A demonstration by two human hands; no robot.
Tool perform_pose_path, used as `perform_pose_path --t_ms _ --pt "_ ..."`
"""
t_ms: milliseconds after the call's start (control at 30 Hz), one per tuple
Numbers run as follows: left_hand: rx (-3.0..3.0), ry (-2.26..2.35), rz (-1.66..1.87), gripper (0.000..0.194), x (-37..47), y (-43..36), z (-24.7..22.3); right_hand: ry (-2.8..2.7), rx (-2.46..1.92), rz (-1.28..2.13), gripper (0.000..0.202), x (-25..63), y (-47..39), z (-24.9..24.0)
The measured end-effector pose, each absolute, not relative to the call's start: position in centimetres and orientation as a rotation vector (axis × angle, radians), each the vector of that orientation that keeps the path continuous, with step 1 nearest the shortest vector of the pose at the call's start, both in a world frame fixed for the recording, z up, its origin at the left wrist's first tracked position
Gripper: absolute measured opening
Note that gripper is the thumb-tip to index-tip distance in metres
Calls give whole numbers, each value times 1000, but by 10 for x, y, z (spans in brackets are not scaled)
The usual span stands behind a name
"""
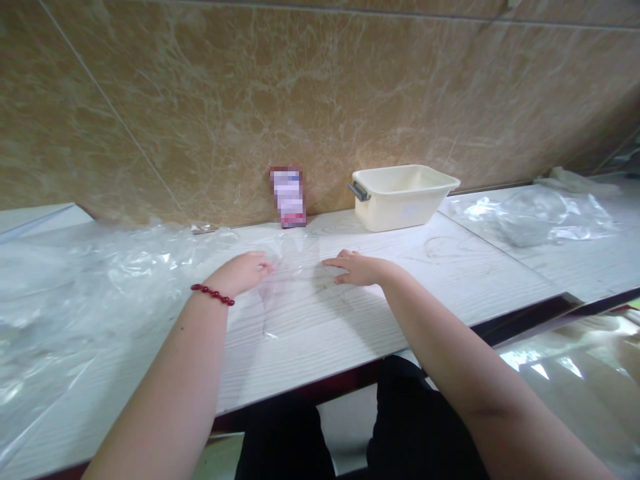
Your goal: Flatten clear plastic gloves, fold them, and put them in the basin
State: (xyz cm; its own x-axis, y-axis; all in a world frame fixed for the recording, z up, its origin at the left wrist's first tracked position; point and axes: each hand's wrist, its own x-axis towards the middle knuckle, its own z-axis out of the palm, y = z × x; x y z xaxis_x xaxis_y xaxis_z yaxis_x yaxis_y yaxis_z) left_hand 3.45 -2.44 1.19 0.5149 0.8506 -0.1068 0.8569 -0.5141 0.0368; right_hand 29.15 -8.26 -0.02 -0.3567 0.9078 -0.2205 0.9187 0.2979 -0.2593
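A thin clear plastic bag lies on the white wood-grain table in front of me, its outline faint against the surface. My left hand, with a red bead bracelet at the wrist, is at the bag's left edge, thumb and fingers pinched together on the film. To the right, my right hand hovers at or just above the table beside the bag. Its index finger is stretched out and the thumb stands apart; I see nothing in it. Whether its fingertips touch the film I cannot tell.
A large heap of clear plastic bags covers the left side. A cream plastic bin with a grey handle stands at the back, right of a blurred-out phone-like object leaning on the marbled wall. More clear plastic lies far right.
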Motion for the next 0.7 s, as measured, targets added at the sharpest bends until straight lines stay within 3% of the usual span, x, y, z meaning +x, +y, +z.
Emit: perform_pose_path --t_ms 167,400,533,700 --pt "2296 2152 -43 50 -6 6 -1 2544 1768 -531 54 292 -83 -2" --pt "2110 2258 77 58 -10 12 -13 2645 1803 -409 40 291 -79 -7" --pt "2133 2218 149 49 -4 10 -15 2713 1801 -302 36 286 -78 -6" --pt "2162 2165 278 25 7 5 -14 2774 1854 -255 32 283 -80 -2"
